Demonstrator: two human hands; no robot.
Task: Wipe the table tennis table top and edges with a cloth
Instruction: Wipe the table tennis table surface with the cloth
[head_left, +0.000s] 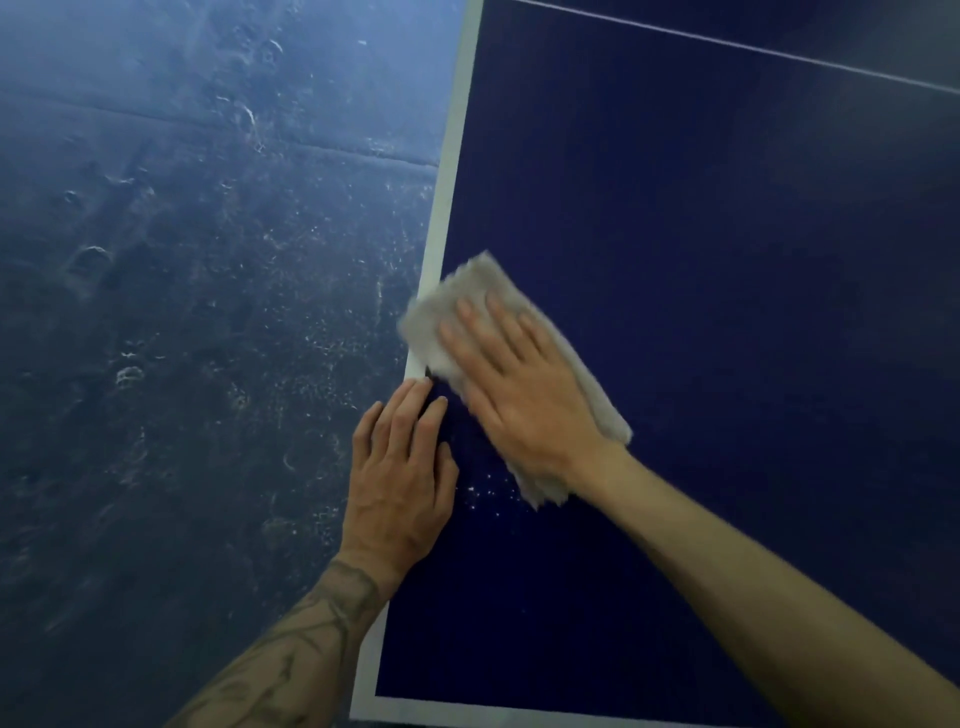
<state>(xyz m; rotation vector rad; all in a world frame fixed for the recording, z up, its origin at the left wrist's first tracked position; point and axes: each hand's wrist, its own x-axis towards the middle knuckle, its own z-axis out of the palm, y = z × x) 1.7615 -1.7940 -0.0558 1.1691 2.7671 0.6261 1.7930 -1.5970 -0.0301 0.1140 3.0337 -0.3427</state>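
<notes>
Presses the grey cloth (439, 317) flat under the straight-fingered right hand (519, 400) at the counter's (701, 260) white edge stripe (451, 161), long axis slanting far-left to near-right; rests the left hand (400, 483) flat, empty, just beside, nearer the edge.

I count one table tennis table (727, 312) and one cloth (439, 319) on it, lying at its left edge. Two hands of mine are on the top: my left hand (400, 483) flat by the left edge and my right hand (524, 400) flat on the cloth. There are three white lines: one side stripe (451, 156) along the left edge, one end stripe (467, 711) along the near edge, and one thin line (727, 44) toward the far right corner. The white specks (485, 489) between my hands are too small to count.
</notes>
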